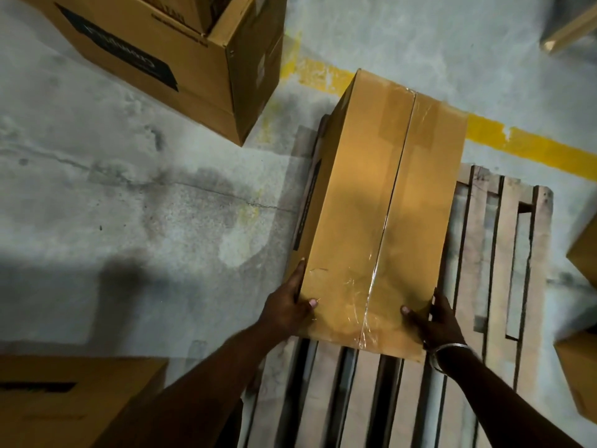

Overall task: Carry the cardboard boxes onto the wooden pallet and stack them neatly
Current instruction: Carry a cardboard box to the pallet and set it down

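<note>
A long cardboard box, sealed down its middle with clear tape, lies on the left part of the wooden pallet. My left hand grips its near left corner, thumb on top and fingers along the side. My right hand, a metal bangle on the wrist, holds the near right corner the same way. Whether the box rests fully on the slats cannot be told.
A large open cardboard box stands on the concrete floor at the back left. Another box sits at the near left, and box corners show at the right edge. A yellow floor line runs behind the pallet.
</note>
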A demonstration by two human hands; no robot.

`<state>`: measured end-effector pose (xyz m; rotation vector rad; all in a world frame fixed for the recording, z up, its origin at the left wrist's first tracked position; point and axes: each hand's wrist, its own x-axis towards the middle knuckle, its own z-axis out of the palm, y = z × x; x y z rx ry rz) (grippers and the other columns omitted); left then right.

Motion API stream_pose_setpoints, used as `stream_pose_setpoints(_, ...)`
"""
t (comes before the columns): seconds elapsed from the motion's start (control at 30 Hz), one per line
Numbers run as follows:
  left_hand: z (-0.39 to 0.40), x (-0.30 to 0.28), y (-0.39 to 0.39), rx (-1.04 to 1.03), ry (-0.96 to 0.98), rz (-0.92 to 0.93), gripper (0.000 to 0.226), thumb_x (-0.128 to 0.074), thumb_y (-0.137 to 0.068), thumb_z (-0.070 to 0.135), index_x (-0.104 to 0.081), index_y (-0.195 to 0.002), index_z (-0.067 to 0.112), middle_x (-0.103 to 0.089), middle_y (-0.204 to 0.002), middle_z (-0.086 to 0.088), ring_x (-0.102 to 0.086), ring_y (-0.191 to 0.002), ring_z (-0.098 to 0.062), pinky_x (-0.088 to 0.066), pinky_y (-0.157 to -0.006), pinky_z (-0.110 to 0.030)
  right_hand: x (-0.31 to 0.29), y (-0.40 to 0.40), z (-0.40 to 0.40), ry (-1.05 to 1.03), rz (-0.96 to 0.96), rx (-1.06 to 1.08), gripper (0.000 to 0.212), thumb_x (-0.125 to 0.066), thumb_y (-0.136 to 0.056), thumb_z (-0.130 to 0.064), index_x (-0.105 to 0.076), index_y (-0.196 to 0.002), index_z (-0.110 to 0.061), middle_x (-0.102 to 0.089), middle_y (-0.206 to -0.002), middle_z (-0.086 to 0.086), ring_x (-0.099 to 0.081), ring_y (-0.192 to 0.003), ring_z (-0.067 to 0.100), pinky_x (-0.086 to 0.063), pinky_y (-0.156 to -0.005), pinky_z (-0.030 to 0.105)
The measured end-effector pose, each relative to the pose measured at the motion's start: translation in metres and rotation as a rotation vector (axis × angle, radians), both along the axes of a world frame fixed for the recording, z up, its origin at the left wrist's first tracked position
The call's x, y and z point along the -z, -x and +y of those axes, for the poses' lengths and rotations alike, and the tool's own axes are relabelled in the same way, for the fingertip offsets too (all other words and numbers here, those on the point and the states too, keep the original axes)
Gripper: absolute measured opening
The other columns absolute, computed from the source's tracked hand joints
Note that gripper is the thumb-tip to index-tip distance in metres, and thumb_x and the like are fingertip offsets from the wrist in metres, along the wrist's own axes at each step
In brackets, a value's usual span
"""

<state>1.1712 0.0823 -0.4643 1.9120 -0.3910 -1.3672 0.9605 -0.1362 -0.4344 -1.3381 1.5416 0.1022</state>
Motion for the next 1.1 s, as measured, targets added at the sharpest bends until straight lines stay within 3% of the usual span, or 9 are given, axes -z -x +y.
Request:
stream_pose_setpoints(0.07,0.001,0.002,0.000,0.000,-0.036,0.017,0.082,-0.066,-0.090,0.036,-0.016,-0.155,0.034,-0.050,-0.144,0.007,-0.051,-0.128,-0.014,-0.037,-0.101,-0.017,0.003,0.001,0.003,-0.010,-0.013,0.024,0.079,-0.077,-0.081,-0.014,-0.036,-0.146,-0.031,-0.055,-0.127,0.007,-0.056,-0.113,0.031,-0.055,-0.071,0.037)
stream_pose_setpoints(0.17,0.003,0.007,0.006,0.018,-0.089,0.058,0.082,-0.056,-0.087,0.054,-0.015,-0.155,0.035,-0.051,-0.145,-0.001,-0.052,-0.129,-0.021,-0.041,-0.107,-0.029,0.006,0.002,0.006,0.014,-0.030,0.037,0.077,-0.081,-0.078,-0.019,-0.040,-0.140,-0.039,-0.055,-0.133,0.008,-0.055,-0.118,0.035,-0.055,-0.087,0.056)
stream_pose_setpoints(0.27,0.006,0.006,0.010,0.011,-0.096,0.051,0.077,-0.055,-0.091,0.051,-0.014,-0.155,0.036,-0.050,-0.146,-0.001,-0.052,-0.128,-0.023,-0.041,-0.104,-0.026,0.009,0.003,0.007,0.042,-0.039,0.038,0.082,-0.082,-0.075,-0.021,-0.038,-0.140,-0.044,-0.051,-0.140,0.008,-0.051,-0.124,0.034,-0.049,-0.095,0.062)
stream_pose_setpoints(0.37,0.009,0.005,0.012,0.014,-0.099,0.024,0.074,-0.055,-0.097,0.041,-0.011,-0.156,0.032,-0.047,-0.148,-0.001,-0.050,-0.130,-0.024,-0.040,-0.104,-0.027,0.007,-0.003,0.010,0.081,-0.068,0.006,0.084,-0.075,-0.083,-0.007,-0.029,-0.148,-0.035,-0.046,-0.144,0.009,-0.047,-0.127,0.031,-0.047,-0.100,0.057)
stream_pose_setpoints(0.57,0.011,0.005,0.011,0.008,-0.107,0.054,0.073,-0.053,-0.096,0.045,-0.011,-0.155,0.038,-0.047,-0.149,0.001,-0.049,-0.131,-0.024,-0.040,-0.107,-0.031,0.011,-0.002,0.012,0.147,-0.065,-0.041,0.084,-0.071,-0.085,-0.004,-0.024,-0.151,-0.025,-0.041,-0.148,0.010,-0.046,-0.124,0.027,-0.045,-0.095,0.041)
stream_pose_setpoints(0.77,0.006,0.005,0.013,0.035,-0.130,0.033,0.070,-0.051,-0.097,0.045,-0.011,-0.155,0.039,-0.048,-0.148,-0.001,-0.049,-0.131,-0.028,-0.039,-0.107,-0.031,0.010,0.010,0.016,0.126,-0.054,-0.015,0.087,-0.073,-0.083,-0.004,-0.026,-0.151,-0.032,-0.049,-0.131,0.002,-0.051,-0.121,0.029,-0.050,-0.094,0.059)
stream_pose_setpoints(0.93,0.007,0.005,0.021,0.022,-0.121,0.053,0.070,-0.050,-0.098,0.045,-0.010,-0.155,0.038,-0.045,-0.150,-0.001,-0.047,-0.133,-0.027,-0.039,-0.107,-0.031,0.010,0.012,0.019,0.167,-0.050,-0.044,0.091,-0.074,-0.081,-0.001,-0.024,-0.154,-0.021,-0.043,-0.144,0.004,-0.044,-0.119,0.016,-0.045,-0.095,0.040)
stream_pose_setpoints(1.1,0.005,0.007,0.021,0.026,-0.134,0.081,0.071,-0.049,-0.099,0.043,-0.008,-0.156,0.036,-0.044,-0.151,-0.003,-0.047,-0.133,-0.029,-0.039,-0.106,-0.031,0.011,0.013,0.016,0.165,0.002,-0.063,0.096,-0.076,-0.080,-0.003,-0.021,-0.155,-0.023,-0.037,-0.153,0.005,-0.041,-0.127,0.017,-0.044,-0.102,0.043)
